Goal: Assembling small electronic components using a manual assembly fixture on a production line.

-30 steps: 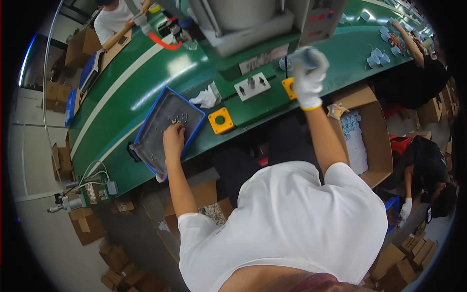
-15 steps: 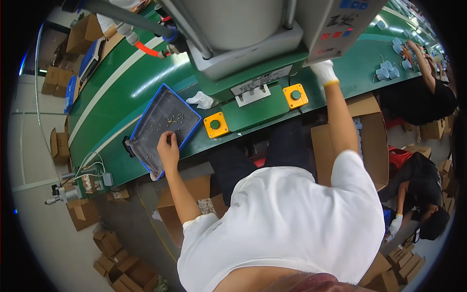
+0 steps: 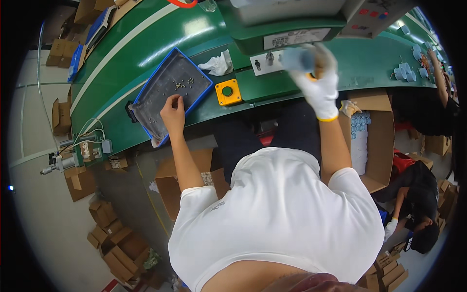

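One blue cup (image 3: 297,60) in the right hand (image 3: 321,85) required steadiness; left hand (image 3: 173,116) curled narrow over tray (image 3: 156,104), load indeterminable.

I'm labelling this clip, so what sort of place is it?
It looks like a factory workshop: there's a long green workbench, a big machine over it, and a blue-rimmed tray of small parts.

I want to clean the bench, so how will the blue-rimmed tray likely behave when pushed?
The tray will probably keep its shape, since its sides look straight. Being wide and shallow, it seems unlikely to tip. The small metallic-looking parts scattered inside may slide.
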{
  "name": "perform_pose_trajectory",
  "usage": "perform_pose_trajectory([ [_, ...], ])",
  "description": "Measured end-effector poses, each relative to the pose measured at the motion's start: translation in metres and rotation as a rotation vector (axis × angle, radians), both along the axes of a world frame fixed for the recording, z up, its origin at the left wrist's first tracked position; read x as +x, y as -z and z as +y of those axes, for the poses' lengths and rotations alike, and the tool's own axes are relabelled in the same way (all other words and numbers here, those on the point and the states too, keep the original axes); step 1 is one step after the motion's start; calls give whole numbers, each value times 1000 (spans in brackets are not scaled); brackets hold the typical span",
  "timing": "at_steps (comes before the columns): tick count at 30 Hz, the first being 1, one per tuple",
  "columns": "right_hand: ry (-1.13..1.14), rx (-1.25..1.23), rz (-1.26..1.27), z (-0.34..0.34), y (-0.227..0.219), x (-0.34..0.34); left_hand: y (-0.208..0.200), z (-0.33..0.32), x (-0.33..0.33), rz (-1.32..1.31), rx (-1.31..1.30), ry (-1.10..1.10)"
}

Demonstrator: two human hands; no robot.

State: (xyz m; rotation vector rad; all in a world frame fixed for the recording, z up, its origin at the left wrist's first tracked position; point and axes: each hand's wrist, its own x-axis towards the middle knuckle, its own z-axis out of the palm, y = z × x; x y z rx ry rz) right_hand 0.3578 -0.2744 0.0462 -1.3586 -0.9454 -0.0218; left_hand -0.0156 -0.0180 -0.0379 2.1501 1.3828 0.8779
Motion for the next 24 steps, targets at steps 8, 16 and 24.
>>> perform_pose_trajectory([
  [8, 85, -215, -403, 45, -25, -19, 7, 4, -3, -39, 73, 76],
  [16, 130, -184, -452, 45, -21, -17, 5, 4, 0, -32, 82, 54],
  [24, 154, -357, -491, 49, -27, -15, -2, -1, 5, -21, 108, 61],
])
